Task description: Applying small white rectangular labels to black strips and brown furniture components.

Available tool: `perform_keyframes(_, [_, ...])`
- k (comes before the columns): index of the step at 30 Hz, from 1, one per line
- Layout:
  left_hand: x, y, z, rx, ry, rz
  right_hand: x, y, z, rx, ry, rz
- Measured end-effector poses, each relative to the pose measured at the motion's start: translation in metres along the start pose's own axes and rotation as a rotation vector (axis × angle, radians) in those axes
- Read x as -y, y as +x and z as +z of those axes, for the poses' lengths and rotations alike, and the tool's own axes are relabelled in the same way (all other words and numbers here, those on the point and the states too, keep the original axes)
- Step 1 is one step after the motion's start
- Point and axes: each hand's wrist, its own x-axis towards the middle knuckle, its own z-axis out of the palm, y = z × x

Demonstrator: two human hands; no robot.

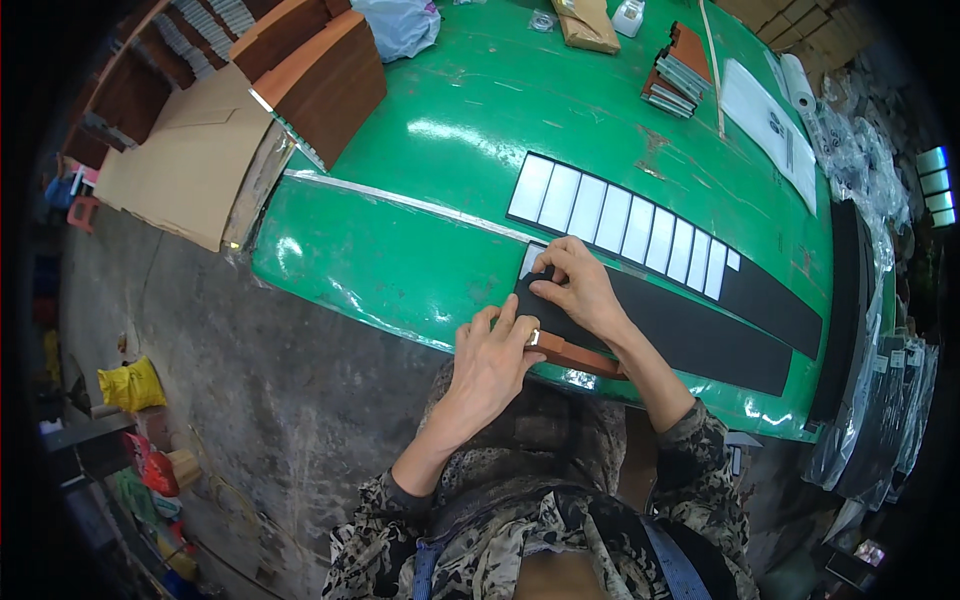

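My left hand (487, 368) is closed round one end of a reddish-brown bar (575, 354) with a small metallic piece at its tip. Its forefinger reaches up to the near end of a long black sheet (680, 330). Over that same end, my right hand (578, 285) pinches the black material between thumb and forefinger. A pale strip (533, 258) shows beside these fingers; what exactly lies between them is partly hidden. Just beyond lies a second black sheet (770, 300), with a row of white rectangles (615, 222) along its left part.
A green table (400, 270) carries a brown stack (325, 85) at back left and several brown pieces (680, 70) at the back. A white printed sheet (768, 130) lies far right. Plastic-wrapped dark strips (890, 400) stand beyond the right edge. Flattened cardboard (190, 165) is at left.
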Motion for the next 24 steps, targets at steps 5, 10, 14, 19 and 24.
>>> perform_keyframes(5, [0.001,-0.002,0.001,-0.01,-0.001,0.002,-0.004,-0.001,-0.001,0.037,0.037,-0.032])
perform_keyframes(10, [0.002,-0.003,0.002,-0.015,-0.012,0.005,-0.008,-0.005,0.0,0.043,0.073,-0.044])
perform_keyframes(14, [0.001,-0.003,0.001,-0.021,-0.011,0.008,-0.005,-0.002,-0.002,0.003,0.051,-0.016])
perform_keyframes(19, [0.002,-0.003,0.001,-0.014,-0.012,0.009,0.006,-0.003,-0.002,-0.026,-0.05,-0.008])
perform_keyframes(24, [0.002,-0.005,0.002,-0.069,-0.012,0.04,-0.002,-0.002,-0.001,-0.009,0.115,0.084])
